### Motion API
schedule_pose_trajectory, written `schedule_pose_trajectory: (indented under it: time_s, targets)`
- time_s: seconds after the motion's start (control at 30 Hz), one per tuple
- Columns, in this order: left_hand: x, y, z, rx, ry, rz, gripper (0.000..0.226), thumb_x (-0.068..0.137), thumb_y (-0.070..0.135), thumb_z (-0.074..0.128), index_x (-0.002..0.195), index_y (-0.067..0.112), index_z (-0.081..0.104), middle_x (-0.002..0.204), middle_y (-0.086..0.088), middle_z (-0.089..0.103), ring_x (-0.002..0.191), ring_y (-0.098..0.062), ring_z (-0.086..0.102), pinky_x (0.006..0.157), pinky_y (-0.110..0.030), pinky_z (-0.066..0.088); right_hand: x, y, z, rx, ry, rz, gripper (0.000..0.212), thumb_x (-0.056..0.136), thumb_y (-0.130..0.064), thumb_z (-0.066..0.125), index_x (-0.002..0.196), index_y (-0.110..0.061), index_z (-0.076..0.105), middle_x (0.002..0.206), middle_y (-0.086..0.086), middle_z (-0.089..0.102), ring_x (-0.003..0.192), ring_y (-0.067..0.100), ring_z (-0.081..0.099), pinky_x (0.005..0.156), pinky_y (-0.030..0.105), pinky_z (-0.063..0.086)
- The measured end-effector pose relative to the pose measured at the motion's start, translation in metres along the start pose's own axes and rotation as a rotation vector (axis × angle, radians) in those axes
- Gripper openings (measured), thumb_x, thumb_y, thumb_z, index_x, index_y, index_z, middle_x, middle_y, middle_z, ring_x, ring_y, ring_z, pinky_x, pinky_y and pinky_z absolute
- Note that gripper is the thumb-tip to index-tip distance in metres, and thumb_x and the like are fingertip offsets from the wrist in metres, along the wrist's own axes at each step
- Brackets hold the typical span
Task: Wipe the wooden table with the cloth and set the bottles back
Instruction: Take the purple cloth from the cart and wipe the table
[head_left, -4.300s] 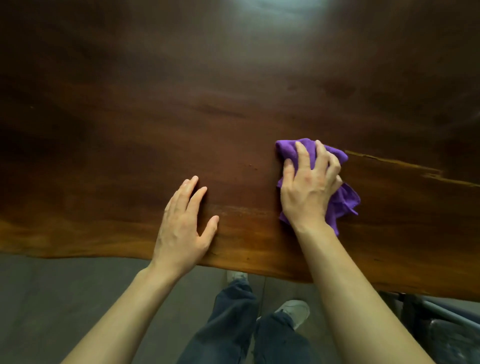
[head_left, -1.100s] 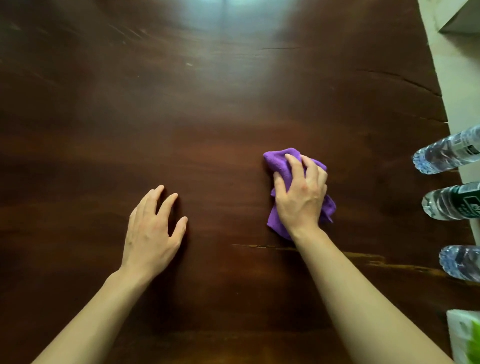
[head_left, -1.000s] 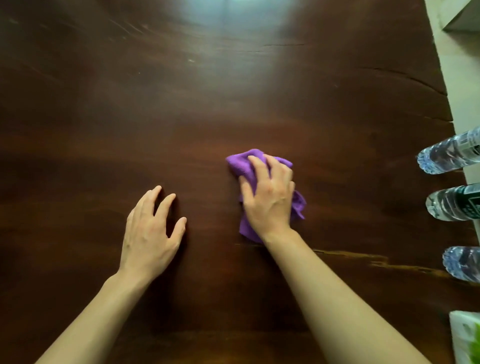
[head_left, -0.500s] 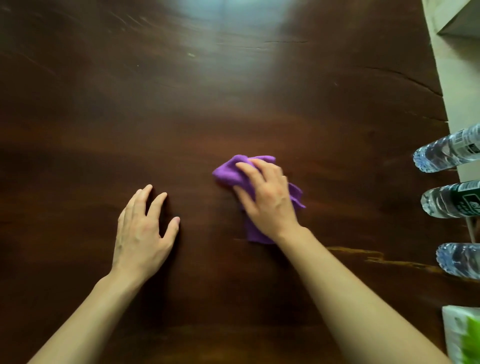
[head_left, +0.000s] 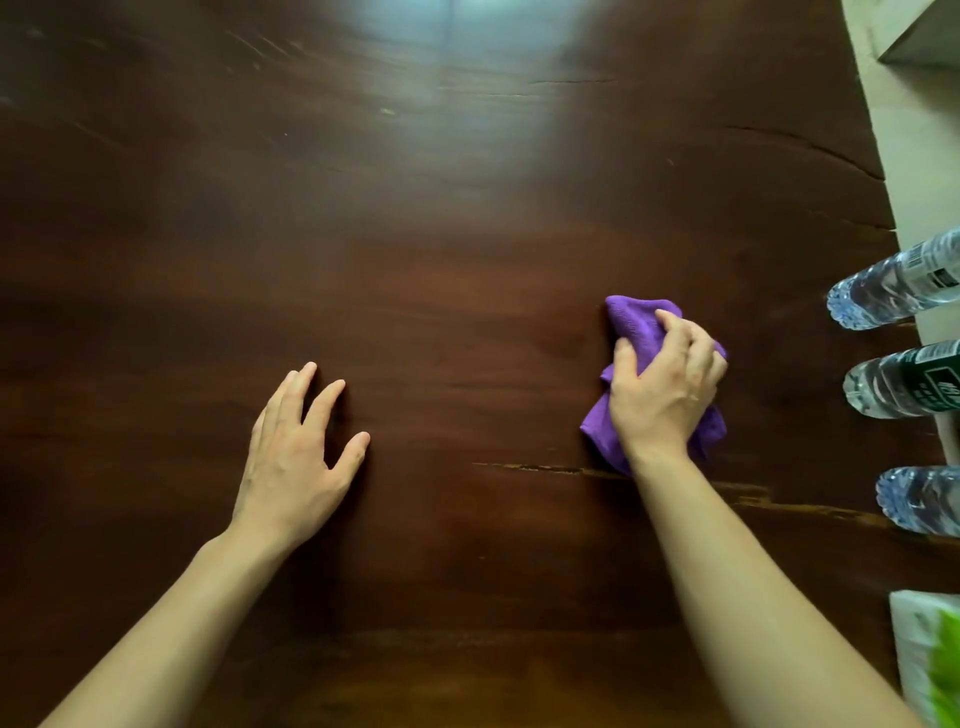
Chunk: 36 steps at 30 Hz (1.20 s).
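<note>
Purple cloth (head_left: 631, 325) half-hidden under right hand (head_left: 662, 395)

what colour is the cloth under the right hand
Purple; the cloth shows plainly in the head view, bunched under the right hand.

Dark wooden table (head_left: 441, 234), glossy, light glare at far edge, long crack running across near side toward the right. On it: crumpled purple cloth (head_left: 631, 325) right of centre, 3 clear plastic bottles (head_left: 883, 291) (head_left: 893, 382) (head_left: 919, 499) in a row along the right edge, white-and-green pack (head_left: 919, 660) at the near right corner. Left hand (head_left: 293, 462) flat on the wood, right hand (head_left: 660, 389) pressing on the cloth.
</note>
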<state>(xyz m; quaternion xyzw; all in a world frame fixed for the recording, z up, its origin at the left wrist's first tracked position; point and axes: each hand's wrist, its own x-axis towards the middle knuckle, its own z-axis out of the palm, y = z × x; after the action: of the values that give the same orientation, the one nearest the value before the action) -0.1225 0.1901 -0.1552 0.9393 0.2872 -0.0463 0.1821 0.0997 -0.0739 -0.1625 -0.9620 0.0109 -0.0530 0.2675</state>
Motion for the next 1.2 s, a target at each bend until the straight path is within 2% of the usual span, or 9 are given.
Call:
schedule_pose_trajectory:
  time_s: [0.17, 0.27, 0.43, 0.53, 0.7, 1.0, 1.2]
  targets:
    - [0.0, -0.005, 0.003, 0.003, -0.009, 0.011, 0.066, 0.092, 0.042, 0.065, 0.15, 0.02, 0.042, 0.165, -0.007, 0.025, 0.154, -0.023, 0.016, 0.121, -0.043, 0.019, -0.049, -0.068, 0.03, 0.047, -0.136, -0.185, 0.051, 0.089, -0.033, 0.067, 0.134, -0.013, 0.059, 0.14, 0.015, 0.054, 0.125, 0.04, 0.048, 0.097, 0.048, 0.041]
    - [-0.002, -0.007, 0.003, 0.001, -0.009, 0.013, 0.066, 0.091, 0.039, 0.067, 0.15, 0.018, 0.044, 0.164, -0.008, 0.026, 0.154, -0.025, 0.017, 0.121, -0.044, 0.02, -0.082, -0.103, 0.048, 0.064, -0.268, -0.343, 0.051, 0.088, -0.037, 0.066, 0.135, -0.017, 0.057, 0.141, 0.012, 0.052, 0.127, 0.037, 0.045, 0.095, 0.048, 0.042]
    - [-0.005, -0.005, -0.002, -0.016, -0.021, 0.014, 0.065, 0.091, 0.035, 0.068, 0.149, 0.015, 0.045, 0.164, -0.01, 0.028, 0.154, -0.025, 0.018, 0.122, -0.043, 0.02, -0.105, -0.125, 0.057, 0.123, -0.435, -0.521, 0.049, 0.094, -0.035, 0.062, 0.139, -0.019, 0.055, 0.141, 0.007, 0.052, 0.126, 0.029, 0.044, 0.096, 0.047, 0.044]
    - [-0.011, -0.002, -0.009, -0.063, 0.001, -0.001, 0.059, 0.092, 0.031, 0.067, 0.145, 0.012, 0.05, 0.16, -0.01, 0.035, 0.151, -0.026, 0.026, 0.121, -0.043, 0.024, -0.101, -0.121, 0.044, 0.191, -0.467, -0.502, 0.048, 0.093, -0.033, 0.064, 0.138, -0.018, 0.056, 0.138, 0.005, 0.055, 0.127, 0.027, 0.045, 0.098, 0.046, 0.044]
    - [-0.037, 0.007, -0.014, -0.129, 0.074, -0.002, 0.05, 0.092, 0.026, 0.066, 0.138, 0.009, 0.057, 0.152, -0.01, 0.047, 0.143, -0.027, 0.039, 0.116, -0.042, 0.03, -0.109, -0.1, 0.008, 0.168, -0.381, -0.48, 0.046, 0.091, -0.034, 0.065, 0.134, -0.02, 0.058, 0.134, 0.003, 0.058, 0.122, 0.026, 0.05, 0.097, 0.041, 0.044]
    - [-0.125, 0.027, 0.003, -0.116, 0.006, 0.095, 0.051, 0.092, 0.031, 0.066, 0.139, 0.013, 0.057, 0.151, -0.009, 0.048, 0.141, -0.026, 0.043, 0.117, -0.04, 0.032, -0.186, -0.006, -0.062, 0.055, -0.251, -0.41, 0.049, 0.091, -0.033, 0.067, 0.136, -0.016, 0.057, 0.135, 0.007, 0.058, 0.122, 0.026, 0.051, 0.099, 0.035, 0.04]
    - [-0.162, 0.034, 0.026, -0.027, -0.06, 0.16, 0.058, 0.093, 0.043, 0.061, 0.144, 0.018, 0.051, 0.158, -0.01, 0.039, 0.148, -0.028, 0.032, 0.121, -0.048, 0.027, -0.235, 0.04, -0.077, -0.067, -0.251, -0.336, 0.051, 0.092, -0.035, 0.068, 0.137, -0.015, 0.054, 0.137, 0.01, 0.056, 0.122, 0.028, 0.051, 0.094, 0.04, 0.047]
